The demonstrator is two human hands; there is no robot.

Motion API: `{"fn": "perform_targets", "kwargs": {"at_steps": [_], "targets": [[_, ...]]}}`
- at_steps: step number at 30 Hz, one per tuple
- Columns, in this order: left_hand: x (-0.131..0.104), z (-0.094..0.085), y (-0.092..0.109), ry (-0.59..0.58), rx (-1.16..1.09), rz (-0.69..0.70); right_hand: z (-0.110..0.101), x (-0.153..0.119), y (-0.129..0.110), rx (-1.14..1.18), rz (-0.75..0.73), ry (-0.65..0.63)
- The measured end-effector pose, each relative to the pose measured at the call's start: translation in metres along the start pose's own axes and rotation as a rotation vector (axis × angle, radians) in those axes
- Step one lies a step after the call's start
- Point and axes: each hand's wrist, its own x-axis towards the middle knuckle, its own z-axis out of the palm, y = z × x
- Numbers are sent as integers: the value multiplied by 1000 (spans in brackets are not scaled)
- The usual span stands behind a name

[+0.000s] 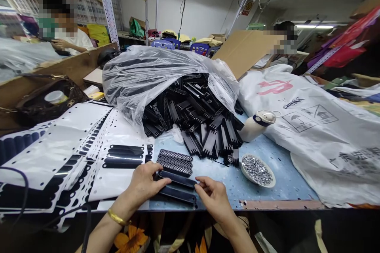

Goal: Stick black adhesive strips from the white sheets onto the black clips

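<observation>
A long black plastic strip (pixel 178 179) lies on the blue tabletop near the front edge. My left hand (pixel 145 180) pinches its left end between thumb and fingers, and my right hand (pixel 212 195) holds its right end with the fingertips. A second plain black strip (pixel 179 195) lies just in front of it, nearer to me. Behind the held strip, several black strips with a patterned face (pixel 175 162) lie side by side. To the left is a white sheet (pixel 103 184) bearing black strip-shaped stickers (pixel 124 155).
A clear plastic bag (pixel 133 75) spills a pile of black strips (pixel 204 122) behind my hands. On the right stand a bowl of small shiny pieces (pixel 257 170), a tilted white bottle (pixel 253 127) and a large white sack (pixel 320 126). Stacked sheets (pixel 56 150) cover the left.
</observation>
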Motion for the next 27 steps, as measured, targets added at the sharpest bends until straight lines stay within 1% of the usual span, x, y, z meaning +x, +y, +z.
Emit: {"fn": "perform_targets", "kwargs": {"at_steps": [2, 4, 7, 11, 15, 18, 24, 27], "targets": [[0, 1, 3, 16, 22, 14, 2, -3, -1, -5, -33, -14], [1, 2, 7, 24, 41, 30, 2, -5, -3, -46, -97, -13], [3, 4, 10, 5, 55, 55, 4, 0, -4, -154, -209, 35], [6, 8, 6, -20, 38, 145, 11, 12, -6, -247, -301, 80], [6, 12, -1, 26, 2, 217, 16, 22, -5, -260, -381, 66], [6, 14, -3, 40, -14, 210, 18, 26, -3, -267, -395, 80], [7, 13, 1, 3, -11, 166, 18, 23, -6, -311, -375, 119], [7, 14, 1, -33, -10, 146, 20, 19, -10, -320, -334, 124]]}}
